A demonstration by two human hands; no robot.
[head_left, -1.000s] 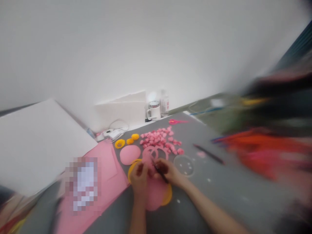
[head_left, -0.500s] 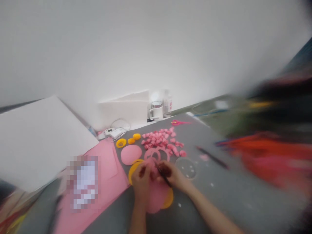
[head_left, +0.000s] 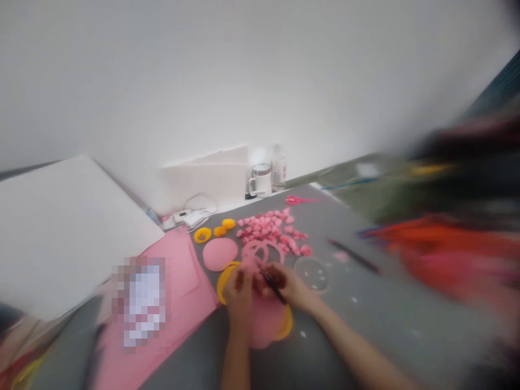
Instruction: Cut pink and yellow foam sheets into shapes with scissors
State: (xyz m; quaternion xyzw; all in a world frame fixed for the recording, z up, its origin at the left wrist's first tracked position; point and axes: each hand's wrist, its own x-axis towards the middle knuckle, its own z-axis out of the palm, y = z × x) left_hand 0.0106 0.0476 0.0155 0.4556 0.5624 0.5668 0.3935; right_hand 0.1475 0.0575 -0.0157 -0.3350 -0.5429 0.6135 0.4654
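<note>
My left hand (head_left: 239,287) has its fingers pinched together on a piece of pink paper (head_left: 249,265). My right hand (head_left: 283,284) grips a slim dark pen-like tool (head_left: 275,287), its tip angled toward the pink paper between the hands. What the right fingertips touch is blurred. Beneath both hands lie a pink paper disc (head_left: 266,319) and a yellow paper disc (head_left: 287,324), overlapping. Pink paper rings (head_left: 276,252) rest just beyond my fingers. Past them lies a heap of small rolled pink paper pieces (head_left: 264,227).
Left of the hands lie large pink sheets (head_left: 174,292), a pink disc (head_left: 220,254) and yellow rolled pieces (head_left: 202,234). To the right are a clear round lid-like disc (head_left: 311,273) and a dark pen-like stick (head_left: 355,255). Pink scissors (head_left: 298,200), a mug (head_left: 262,181) and a bottle (head_left: 278,169) stand farther back.
The view has shifted slightly. Both hands stay close together, still holding the pink paper and the dark tool; the tool's angle looks almost the same.
</note>
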